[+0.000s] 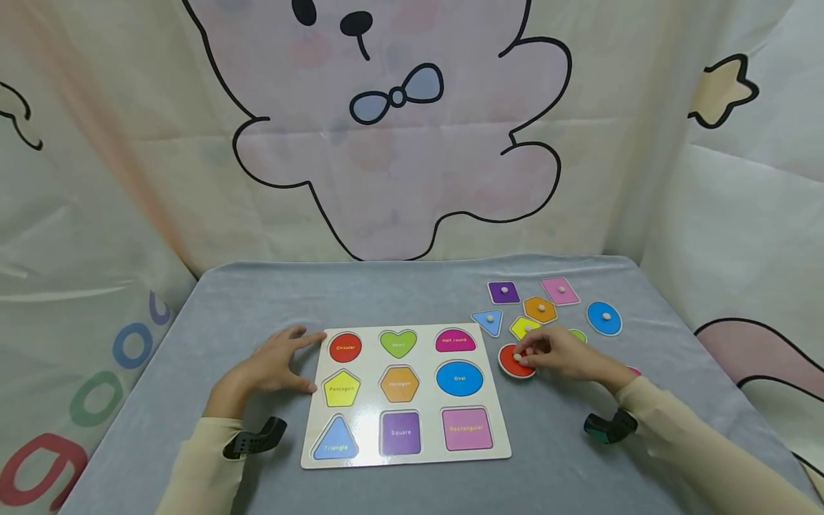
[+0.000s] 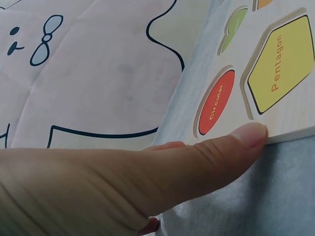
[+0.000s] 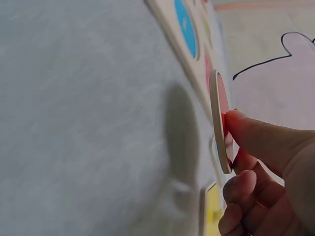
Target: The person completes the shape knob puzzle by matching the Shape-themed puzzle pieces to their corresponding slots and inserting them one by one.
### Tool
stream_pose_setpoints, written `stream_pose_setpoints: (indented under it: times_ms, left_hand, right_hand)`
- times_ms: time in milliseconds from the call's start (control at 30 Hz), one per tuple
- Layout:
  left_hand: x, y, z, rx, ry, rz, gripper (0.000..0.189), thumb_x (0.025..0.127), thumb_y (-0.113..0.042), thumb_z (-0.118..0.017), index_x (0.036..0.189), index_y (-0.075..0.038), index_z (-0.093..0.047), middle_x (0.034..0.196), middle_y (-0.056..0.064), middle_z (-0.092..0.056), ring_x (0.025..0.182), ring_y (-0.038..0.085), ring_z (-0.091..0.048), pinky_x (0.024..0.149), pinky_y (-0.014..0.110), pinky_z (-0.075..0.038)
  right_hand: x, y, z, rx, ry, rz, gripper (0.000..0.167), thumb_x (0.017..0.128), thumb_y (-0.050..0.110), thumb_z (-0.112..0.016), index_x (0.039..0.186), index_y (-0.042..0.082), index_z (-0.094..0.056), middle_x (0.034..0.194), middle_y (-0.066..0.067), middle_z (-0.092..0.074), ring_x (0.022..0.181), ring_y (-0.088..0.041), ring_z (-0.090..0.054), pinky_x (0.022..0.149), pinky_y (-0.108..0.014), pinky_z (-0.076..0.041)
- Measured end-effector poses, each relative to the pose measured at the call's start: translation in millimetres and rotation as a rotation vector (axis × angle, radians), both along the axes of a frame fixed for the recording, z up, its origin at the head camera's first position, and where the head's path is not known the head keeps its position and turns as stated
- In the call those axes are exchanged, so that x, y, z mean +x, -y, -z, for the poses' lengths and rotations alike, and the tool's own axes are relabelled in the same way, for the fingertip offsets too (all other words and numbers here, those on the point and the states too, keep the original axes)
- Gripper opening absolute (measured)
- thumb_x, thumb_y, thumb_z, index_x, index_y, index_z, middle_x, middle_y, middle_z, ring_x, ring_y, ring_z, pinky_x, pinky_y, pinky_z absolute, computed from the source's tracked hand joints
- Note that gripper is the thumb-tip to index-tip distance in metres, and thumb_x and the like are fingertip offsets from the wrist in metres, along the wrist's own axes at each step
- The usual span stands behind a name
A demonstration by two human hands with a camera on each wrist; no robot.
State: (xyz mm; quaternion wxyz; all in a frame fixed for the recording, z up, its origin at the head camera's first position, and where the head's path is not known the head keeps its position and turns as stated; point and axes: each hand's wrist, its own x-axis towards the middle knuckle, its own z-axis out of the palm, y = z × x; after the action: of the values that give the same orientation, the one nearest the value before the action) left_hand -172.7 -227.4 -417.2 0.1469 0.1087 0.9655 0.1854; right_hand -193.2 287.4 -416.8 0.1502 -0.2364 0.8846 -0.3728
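Observation:
A white shape puzzle board (image 1: 367, 422) with coloured, labelled recesses lies on the cloth. My left hand (image 1: 273, 365) touches its left edge, thumb and fingers spread and fairly straight; in the left wrist view the thumb (image 2: 211, 164) lies at the board's edge near the yellow Pentagon recess (image 2: 283, 64). Beside the board's right edge, my right hand (image 1: 566, 354) pinches the knob of a round red puzzle piece (image 1: 508, 366). The right wrist view shows this red piece (image 3: 220, 123) held off the cloth, its shadow falling beneath it.
Several knobbed pieces lie at the back right: a purple square (image 1: 498, 295), pink rectangle (image 1: 555, 286), orange hexagon (image 1: 536, 313), blue oval (image 1: 604, 323), blue triangle (image 1: 487, 325) and yellow pentagon (image 1: 520, 329). A green piece (image 1: 579, 335) is partly hidden behind my right hand. Grey cloth (image 1: 399, 493) covers the table.

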Motion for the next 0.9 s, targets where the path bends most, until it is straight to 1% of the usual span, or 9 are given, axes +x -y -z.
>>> stream_pose_setpoints:
  times_ms: [100,200,400,533,733,900]
  left_hand:
    - [-0.9,-0.2,0.5,0.0,-0.001,0.007,0.098,0.068,-0.042,-0.092,0.153,-0.022,-0.046,0.158,0.029,-0.033,0.143,0.055,-0.029,0.11,0.077,-0.029]
    - [-1.8,-0.3,0.0,-0.002,0.001,0.01,0.098,0.068,-0.042,-0.091,0.153,-0.021,-0.046,0.158,0.029,-0.033,0.143,0.056,-0.029,0.11,0.077,-0.029]
    - [-2.7,-0.8,2.6,-0.006,0.019,0.003,0.099,0.068,-0.043,-0.091,0.153,-0.022,-0.045,0.159,0.028,-0.032,0.144,0.055,-0.028,0.11,0.077,-0.029]
    - [-2.9,0.4,3.3,-0.004,0.013,-0.001,0.099,0.068,-0.043,-0.091,0.153,-0.022,-0.045,0.159,0.028,-0.032,0.145,0.055,-0.028,0.11,0.077,-0.028]
    - [-3.0,1.4,5.4,-0.004,0.006,-0.012,0.099,0.068,-0.042,-0.092,0.153,-0.022,-0.045,0.159,0.028,-0.032,0.145,0.055,-0.028,0.111,0.077,-0.028]
    - [-2.2,-0.1,4.2,-0.011,0.015,-0.014,0.098,0.068,-0.041,-0.092,0.153,-0.023,-0.046,0.159,0.028,-0.032,0.145,0.055,-0.028,0.11,0.078,-0.028]
  right_hand:
    - [-2.9,6.9,-5.1,0.006,-0.022,-0.001,0.015,0.091,0.011,-0.075,0.103,0.002,-0.076,0.08,-0.001,-0.064,0.07,-0.008,-0.052,0.06,-0.017,-0.045]
    - [-5.7,14.1,-9.1,0.005,-0.02,-0.001,0.016,0.091,0.011,-0.075,0.104,0.002,-0.076,0.081,-0.002,-0.065,0.072,-0.009,-0.052,0.061,-0.017,-0.047]
    - [-11.4,27.3,-11.0,0.011,-0.012,-0.011,0.015,0.092,0.014,-0.075,0.103,0.005,-0.076,0.084,-0.003,-0.064,0.075,-0.011,-0.053,0.062,-0.018,-0.048]
    - [-17.4,38.4,-13.2,0.003,-0.016,-0.01,0.014,0.091,0.013,-0.075,0.104,0.006,-0.076,0.083,-0.002,-0.065,0.074,-0.013,-0.053,0.062,-0.018,-0.047]
    - [-24.7,55.2,-12.8,-0.054,-0.015,-0.036,0.014,0.09,0.01,-0.075,0.104,0.004,-0.077,0.081,-0.004,-0.062,0.075,-0.014,-0.053,0.062,-0.017,-0.047]
    - [-27.9,65.9,-10.3,-0.068,-0.038,-0.057,0.012,0.091,0.011,-0.075,0.102,0.006,-0.077,0.083,-0.005,-0.064,0.078,-0.015,-0.053,0.062,-0.018,-0.047]
